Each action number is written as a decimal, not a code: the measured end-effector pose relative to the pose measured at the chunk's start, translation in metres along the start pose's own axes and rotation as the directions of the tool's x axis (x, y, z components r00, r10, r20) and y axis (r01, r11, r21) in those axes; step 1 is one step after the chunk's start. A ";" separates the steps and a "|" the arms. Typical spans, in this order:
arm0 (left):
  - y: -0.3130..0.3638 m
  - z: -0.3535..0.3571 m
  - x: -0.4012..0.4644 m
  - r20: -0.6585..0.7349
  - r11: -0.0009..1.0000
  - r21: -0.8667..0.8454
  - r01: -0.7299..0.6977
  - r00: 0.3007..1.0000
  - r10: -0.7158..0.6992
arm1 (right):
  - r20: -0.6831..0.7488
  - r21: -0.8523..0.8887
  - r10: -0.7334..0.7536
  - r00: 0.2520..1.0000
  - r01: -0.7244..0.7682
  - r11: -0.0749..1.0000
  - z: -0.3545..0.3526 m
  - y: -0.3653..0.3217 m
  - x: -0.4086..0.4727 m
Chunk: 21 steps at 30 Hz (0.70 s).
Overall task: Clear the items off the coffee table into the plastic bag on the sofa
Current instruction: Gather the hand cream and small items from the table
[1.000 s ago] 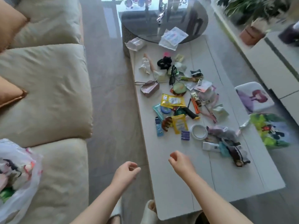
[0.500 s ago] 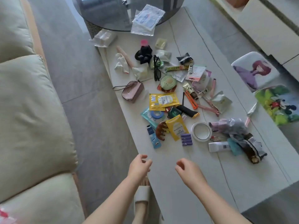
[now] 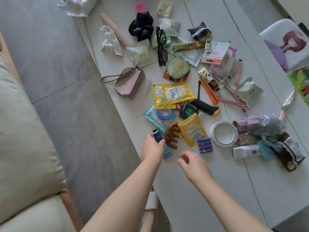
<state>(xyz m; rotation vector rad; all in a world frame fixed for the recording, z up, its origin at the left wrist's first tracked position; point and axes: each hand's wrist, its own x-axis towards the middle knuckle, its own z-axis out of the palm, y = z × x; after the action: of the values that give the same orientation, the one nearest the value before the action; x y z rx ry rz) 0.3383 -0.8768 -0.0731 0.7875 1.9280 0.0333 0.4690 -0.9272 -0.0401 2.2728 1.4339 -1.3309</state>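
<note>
The setting is a living room with a grey tiled floor; a cream fabric sofa (image 3: 25, 131) lies at the left and a long white coffee table (image 3: 217, 190) carries the clutter. The plastic bag is out of view.

Nearest the camera, the right hand (image 3: 192, 162) hovers above bare tabletop with fingers loosely curled, holding nothing. Just beyond, the left hand (image 3: 153, 149) closes its thumb and fingers on a small dark blue tube with a black cap (image 3: 157, 135), lying at the near edge of the pile.

Procedure: secure the tube fully before lifting; it overlaps a light blue sachet (image 3: 167, 153) and touches a brown wooden wide-tooth comb (image 3: 172, 135). Lift straight up to avoid dragging either. The free hand should probably gather the comb and the purple battery pack (image 3: 204, 145).

Farther away lie a white tape roll (image 3: 224, 133), a pink wristlet pouch (image 3: 128, 83) and black-framed glasses (image 3: 160, 46).
</note>
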 end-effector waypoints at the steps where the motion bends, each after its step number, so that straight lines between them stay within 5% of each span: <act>1: -0.001 0.003 0.004 -0.012 1.000 0.024 0.010 1.000 -0.009 | 0.000 0.007 0.002 1.000 -0.002 1.000 0.003 -0.002 0.004; 10: -0.012 -0.003 0.014 0.024 0.999 0.029 0.025 0.999 -0.026 | -0.054 0.071 0.086 0.995 -0.082 0.994 0.012 -0.017 0.026; 15: -0.027 -0.028 0.011 0.119 0.954 -0.286 0.095 0.991 -0.063 | -0.197 0.140 0.145 0.970 -0.119 0.983 0.010 -0.046 0.038; 21: -0.038 -0.042 0.003 0.185 0.923 -0.370 0.106 0.982 -0.038 | -0.321 0.144 0.250 0.914 -0.214 0.966 0.021 -0.076 0.054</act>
<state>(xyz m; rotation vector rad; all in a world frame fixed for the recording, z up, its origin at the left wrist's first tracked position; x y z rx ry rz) 0.2838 -0.8923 -0.0683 0.4430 1.7095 0.2755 0.4053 -0.8616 -0.0685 2.7453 1.1455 -1.0053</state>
